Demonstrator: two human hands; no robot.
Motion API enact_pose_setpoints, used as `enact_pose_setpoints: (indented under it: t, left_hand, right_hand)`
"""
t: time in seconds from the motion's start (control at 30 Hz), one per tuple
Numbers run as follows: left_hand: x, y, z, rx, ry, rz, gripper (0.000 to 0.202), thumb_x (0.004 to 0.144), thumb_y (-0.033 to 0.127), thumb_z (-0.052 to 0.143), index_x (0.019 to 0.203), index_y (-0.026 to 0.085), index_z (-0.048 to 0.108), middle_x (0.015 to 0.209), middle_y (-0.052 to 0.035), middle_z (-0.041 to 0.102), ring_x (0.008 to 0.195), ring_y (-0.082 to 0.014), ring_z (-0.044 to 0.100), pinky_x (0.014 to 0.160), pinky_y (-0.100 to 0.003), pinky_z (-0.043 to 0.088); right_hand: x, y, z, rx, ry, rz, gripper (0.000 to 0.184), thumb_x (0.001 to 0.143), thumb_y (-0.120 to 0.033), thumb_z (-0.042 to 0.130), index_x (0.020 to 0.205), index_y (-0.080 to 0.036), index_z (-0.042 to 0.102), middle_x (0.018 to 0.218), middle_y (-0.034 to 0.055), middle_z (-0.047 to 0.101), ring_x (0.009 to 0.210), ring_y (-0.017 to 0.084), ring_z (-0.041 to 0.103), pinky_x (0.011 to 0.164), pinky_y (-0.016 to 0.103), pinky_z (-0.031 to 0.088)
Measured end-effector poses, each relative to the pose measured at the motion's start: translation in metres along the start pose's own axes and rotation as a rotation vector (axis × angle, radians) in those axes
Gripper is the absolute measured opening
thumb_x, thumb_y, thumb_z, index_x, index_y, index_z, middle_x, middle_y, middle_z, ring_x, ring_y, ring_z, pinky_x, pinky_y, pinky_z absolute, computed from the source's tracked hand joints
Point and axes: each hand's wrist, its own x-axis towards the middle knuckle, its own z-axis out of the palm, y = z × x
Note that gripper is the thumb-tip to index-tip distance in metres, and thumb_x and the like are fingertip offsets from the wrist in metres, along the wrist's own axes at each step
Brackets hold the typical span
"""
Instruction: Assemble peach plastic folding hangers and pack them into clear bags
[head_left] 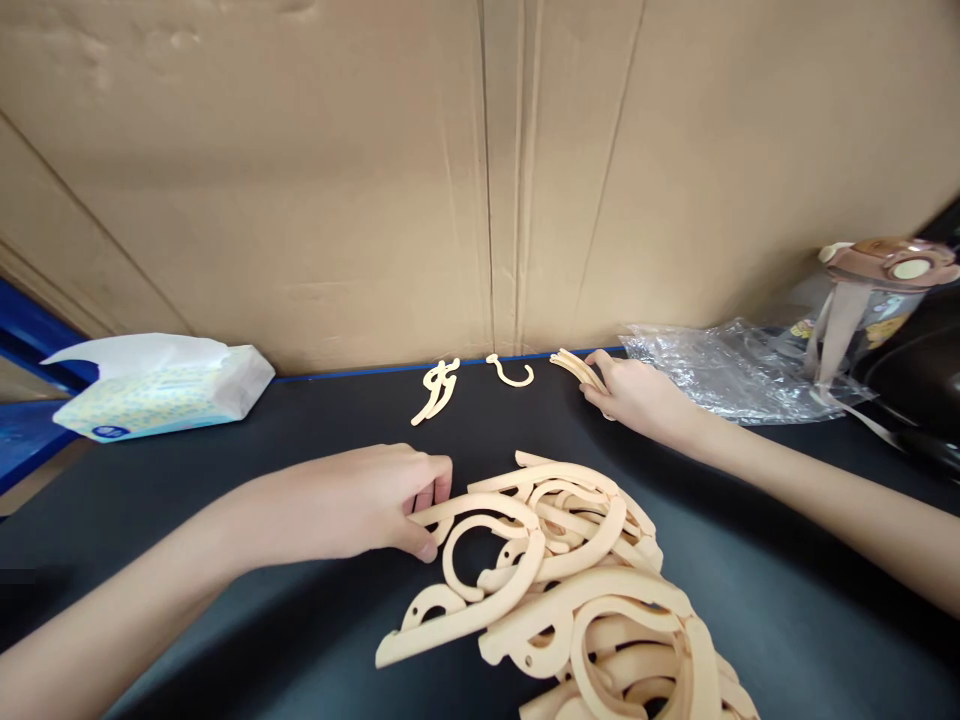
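Observation:
A pile of beige plastic folding hangers (645, 580) lies on the black table in front of me. At the pile's left side, my left hand (409, 500) pinches the arm end of a folding hanger (517, 575) between thumb and fingers. Near the back edge, my right hand (622, 388) is closed on several slim beige hanger arms (572, 366), stacked together and touching or just above the table; I cannot tell which. To their left lie a loose beige hook (521, 380) and a small group of hanger parts (437, 392).
A tissue pack (165, 385) sits at the back left. Crumpled clear plastic bags (720, 365) lie at the back right, beside a drink bottle (870, 300) with a strap. A cardboard wall (375, 200) rises behind the table (315, 620).

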Motion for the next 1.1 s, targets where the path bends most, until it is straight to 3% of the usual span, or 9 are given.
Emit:
enact_pose_setpoints:
  t: [0.27, 0.47, 0.57, 0.67, 0.77, 0.83, 0.97, 1.03, 1.1]
  left_hand:
    - [0.003, -0.003, -0.041, -0.314, -0.175, 0.147, 0.025, 0.079, 0.044, 0.065, 0.079, 0.020, 0.064, 0.070, 0.0028, 0.056, 0.065, -0.0115, 0.051, 0.056, -0.019, 0.040]
    - [0.009, 0.000, -0.046, -0.577, -0.017, 0.108, 0.019, 0.076, 0.038, 0.070, 0.079, 0.020, 0.072, 0.070, -0.0012, 0.058, 0.064, -0.0119, 0.054, 0.048, -0.017, 0.044]
    - [0.016, 0.013, -0.053, -0.678, 0.122, 0.145, 0.021, 0.077, 0.038, 0.070, 0.073, 0.017, 0.071, 0.064, -0.0019, 0.055, 0.055, -0.0095, 0.049, 0.042, -0.016, 0.040]
    - [0.025, 0.030, -0.063, -0.687, 0.270, 0.228, 0.025, 0.080, 0.038, 0.066, 0.072, 0.015, 0.069, 0.065, -0.0031, 0.053, 0.054, -0.0092, 0.047, 0.041, -0.016, 0.037]
    - [0.030, 0.045, -0.071, -0.662, 0.416, 0.330, 0.029, 0.086, 0.037, 0.059, 0.069, 0.014, 0.065, 0.064, -0.0028, 0.051, 0.052, -0.0083, 0.044, 0.041, -0.017, 0.035]
    - [0.033, 0.051, -0.072, -0.643, 0.520, 0.352, 0.034, 0.090, 0.035, 0.052, 0.063, 0.015, 0.057, 0.059, -0.0010, 0.046, 0.049, -0.0075, 0.041, 0.042, -0.018, 0.033]
    - [0.039, 0.056, -0.066, -0.600, 0.616, 0.343, 0.035, 0.094, 0.032, 0.044, 0.062, 0.018, 0.044, 0.051, 0.0034, 0.035, 0.043, -0.0073, 0.032, 0.040, -0.020, 0.027]
    - [0.044, 0.056, -0.059, -0.559, 0.654, 0.350, 0.033, 0.095, 0.031, 0.040, 0.065, 0.019, 0.044, 0.051, 0.0040, 0.035, 0.043, -0.0080, 0.032, 0.041, -0.021, 0.026]
    - [0.050, 0.056, -0.049, -0.451, 0.772, 0.335, 0.034, 0.097, 0.032, 0.035, 0.066, 0.019, 0.043, 0.053, 0.0035, 0.038, 0.044, -0.0090, 0.035, 0.044, -0.022, 0.027]
  right_hand:
    - [0.008, -0.002, 0.004, -0.069, -0.008, 0.048, 0.036, 0.096, -0.043, 0.040, 0.109, -0.012, 0.051, 0.086, 0.0146, 0.070, 0.084, 0.032, 0.068, 0.057, 0.030, 0.036]
    - [0.003, -0.011, -0.011, -0.065, 0.056, 0.033, 0.044, 0.096, -0.050, 0.037, 0.111, -0.012, 0.054, 0.077, 0.0121, 0.069, 0.076, 0.031, 0.067, 0.056, 0.031, 0.036]
    - [-0.009, -0.032, -0.034, 0.346, 0.179, -0.176, 0.045, 0.096, -0.053, 0.034, 0.107, -0.018, 0.060, 0.070, 0.0036, 0.065, 0.068, 0.021, 0.063, 0.060, 0.029, 0.038]
    - [-0.014, -0.055, -0.058, 1.004, 0.092, -0.480, 0.042, 0.096, -0.050, 0.037, 0.102, -0.017, 0.062, 0.082, 0.0027, 0.066, 0.067, 0.013, 0.059, 0.057, 0.024, 0.041]
    - [-0.006, -0.062, -0.074, 1.187, 0.166, -0.485, 0.033, 0.092, -0.039, 0.052, 0.111, -0.014, 0.059, 0.074, 0.0008, 0.062, 0.060, 0.011, 0.055, 0.054, 0.023, 0.040]
    - [0.002, -0.055, -0.080, 1.042, 0.272, -0.446, 0.031, 0.092, -0.035, 0.052, 0.115, -0.014, 0.059, 0.066, -0.0014, 0.058, 0.056, 0.010, 0.051, 0.053, 0.024, 0.037]
    - [0.010, -0.038, -0.084, 0.319, 0.543, -0.458, 0.026, 0.096, -0.028, 0.041, 0.108, -0.018, 0.062, 0.078, 0.0025, 0.062, 0.059, 0.012, 0.049, 0.053, 0.026, 0.028]
    - [0.009, -0.036, -0.083, 0.020, 0.584, -0.447, 0.026, 0.096, -0.021, 0.037, 0.106, -0.017, 0.060, 0.083, 0.0049, 0.063, 0.057, 0.012, 0.047, 0.051, 0.028, 0.023]
    - [0.010, -0.037, -0.078, -0.083, 0.556, -0.451, 0.024, 0.094, -0.016, 0.036, 0.103, -0.015, 0.059, 0.079, 0.0051, 0.062, 0.052, 0.012, 0.042, 0.050, 0.028, 0.019]
